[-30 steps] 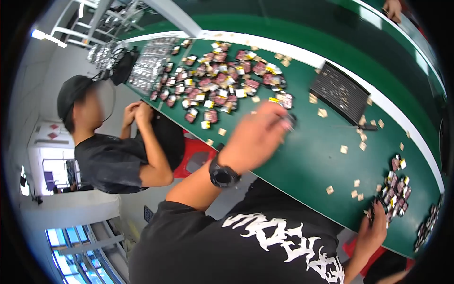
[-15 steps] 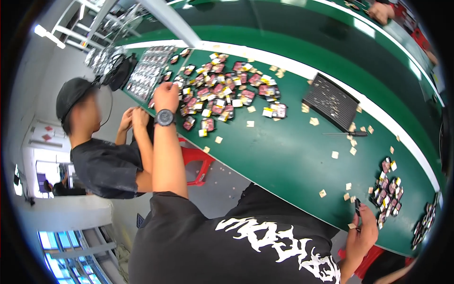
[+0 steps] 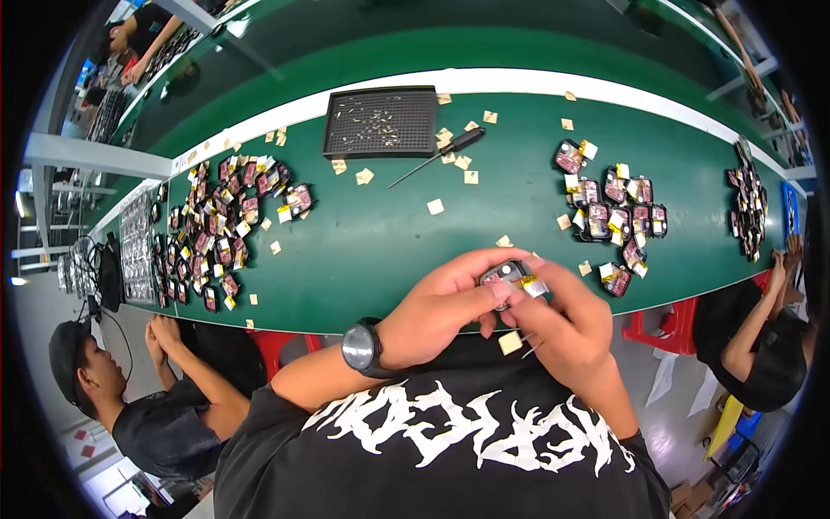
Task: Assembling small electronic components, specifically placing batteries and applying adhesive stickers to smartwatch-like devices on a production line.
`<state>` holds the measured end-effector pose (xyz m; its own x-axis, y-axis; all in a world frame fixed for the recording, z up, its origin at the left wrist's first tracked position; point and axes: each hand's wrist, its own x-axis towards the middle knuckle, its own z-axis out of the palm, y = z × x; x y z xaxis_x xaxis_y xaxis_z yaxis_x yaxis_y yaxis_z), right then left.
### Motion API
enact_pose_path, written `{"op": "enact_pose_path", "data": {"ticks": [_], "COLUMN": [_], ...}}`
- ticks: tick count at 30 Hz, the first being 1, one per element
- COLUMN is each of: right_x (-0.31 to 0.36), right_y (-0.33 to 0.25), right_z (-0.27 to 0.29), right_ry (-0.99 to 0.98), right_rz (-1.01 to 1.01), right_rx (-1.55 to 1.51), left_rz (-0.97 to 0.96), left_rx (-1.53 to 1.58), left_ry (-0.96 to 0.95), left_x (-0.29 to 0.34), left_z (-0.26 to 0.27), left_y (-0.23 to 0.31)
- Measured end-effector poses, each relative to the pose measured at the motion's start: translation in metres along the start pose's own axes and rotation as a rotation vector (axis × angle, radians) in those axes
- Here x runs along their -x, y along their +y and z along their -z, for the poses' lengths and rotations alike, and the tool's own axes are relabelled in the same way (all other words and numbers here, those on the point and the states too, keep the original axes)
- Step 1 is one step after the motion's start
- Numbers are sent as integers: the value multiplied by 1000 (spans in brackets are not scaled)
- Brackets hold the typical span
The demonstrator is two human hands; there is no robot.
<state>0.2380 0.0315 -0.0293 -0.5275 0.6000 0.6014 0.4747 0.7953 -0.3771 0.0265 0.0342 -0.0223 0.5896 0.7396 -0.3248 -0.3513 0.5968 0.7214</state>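
In front of my body, both hands meet over the table's near edge around a small black-cased device (image 3: 504, 278) with a red circuit board. My left hand (image 3: 437, 303) grips its case, thumb across the board. The fingers of my right hand (image 3: 571, 324) close on its other side, by a silver pouch (image 3: 533, 285) with yellow tape. Beneath the right fingers hangs a cream square pad (image 3: 510, 342); a thin pointed piece shows beside it, its kind unclear. Similar devices lie in a large left pile (image 3: 216, 216) and a smaller right cluster (image 3: 609, 208).
A black gridded tray (image 3: 380, 121) with small bits lies at the back of the green table (image 3: 372, 242), near a black-handled screwdriver (image 3: 462, 145). Cream squares are scattered about. People sit on both sides; a red stool (image 3: 281, 346) stands lower left.
My left hand has come back from the far-left pile, and my right hand has moved in from the right; they now meet on one device. The view has swung to the right.
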Motion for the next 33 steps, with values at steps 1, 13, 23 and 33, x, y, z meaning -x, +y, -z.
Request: {"op": "enact_pose_path", "data": {"ticks": [1, 13, 23, 33], "right_x": [8, 54, 4, -2], "right_y": [-5, -15, -18, -6], "right_z": [6, 31, 37, 23], "right_ry": [49, 221, 94, 43], "right_rz": [-211, -1338, -1347, -1398], "right_rx": [-82, -1221, -1356, -1437], "left_rz": [5, -157, -190, -409], "left_rx": [-4, -311, -376, -862], "left_ry": [-4, 249, 224, 132], "left_x": [-3, -19, -21, -22], "left_z": [0, -20, -21, -8], "left_y": [-1, -7, -10, -17]}}
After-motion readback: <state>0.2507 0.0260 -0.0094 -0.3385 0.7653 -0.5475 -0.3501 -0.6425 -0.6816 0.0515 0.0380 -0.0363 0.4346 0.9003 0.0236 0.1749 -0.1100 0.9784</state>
